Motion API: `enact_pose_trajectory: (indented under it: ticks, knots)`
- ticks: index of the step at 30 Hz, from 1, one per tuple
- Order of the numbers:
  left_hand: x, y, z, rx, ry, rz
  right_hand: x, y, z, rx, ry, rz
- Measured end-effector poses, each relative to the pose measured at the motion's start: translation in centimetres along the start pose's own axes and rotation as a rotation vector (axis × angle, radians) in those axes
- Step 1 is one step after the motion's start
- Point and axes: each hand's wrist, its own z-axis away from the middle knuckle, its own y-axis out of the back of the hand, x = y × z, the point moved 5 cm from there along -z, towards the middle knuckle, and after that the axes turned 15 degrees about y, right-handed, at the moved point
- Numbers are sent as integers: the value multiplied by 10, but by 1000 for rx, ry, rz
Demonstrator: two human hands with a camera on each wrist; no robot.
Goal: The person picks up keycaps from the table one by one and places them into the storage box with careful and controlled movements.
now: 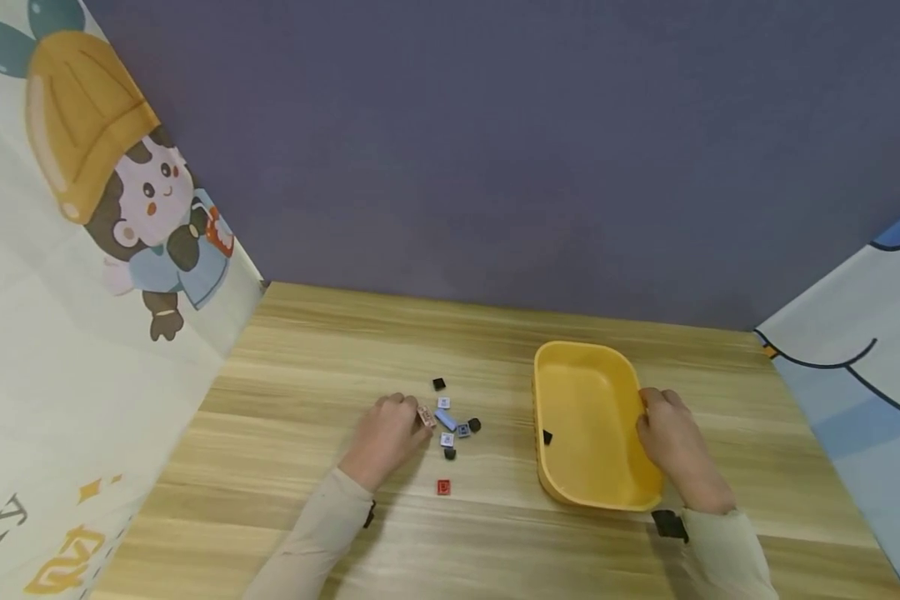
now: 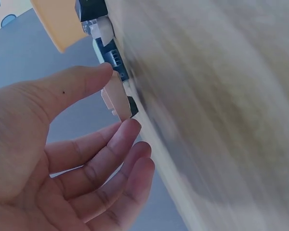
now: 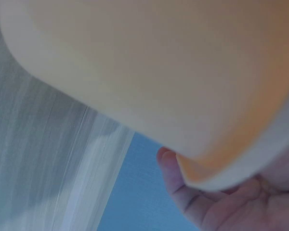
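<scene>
My left hand [image 1: 390, 435] pinches a small pinkish keycap [image 1: 426, 417] with printed marks, thumb on one end and forefinger on the other in the left wrist view. Around it on the table lie several more keycaps: a long blue one [image 1: 446, 419], a white one [image 1: 447, 439], a dark blue one [image 1: 462, 430] and a red one [image 1: 443, 487] nearer me. Farther right, my right hand [image 1: 675, 442] grips the right rim of a yellow plastic bin [image 1: 592, 492]. The right wrist view shows fingers under the bin's rim. A small black piece [image 1: 547, 437] shows against the bin's left inner wall.
The wood-grain table [image 1: 292, 350] meets a dark grey-blue panel [image 1: 450, 167] at its far edge. Printed cloth [image 1: 60, 333] borders the left side, and another printed cloth [image 1: 855, 400] borders the right. A black keycap [image 1: 438, 384] sits behind the group.
</scene>
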Motion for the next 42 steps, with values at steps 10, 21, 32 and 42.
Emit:
enact_pose_trajectory:
  ticks: [10, 21, 32, 42]
  knots:
    - [13, 11, -1, 17, -34, 54, 1, -1, 1, 6, 13, 9]
    - [46, 23, -9, -3, -87, 75, 1, -3, -1, 22, 26, 11]
    - [110, 23, -18, -40, -215, 27, 1, -2, 1, 38, 25, 22]
    - [162, 14, -12, -25, -346, -10, 1, -2, 1, 53, 37, 18]
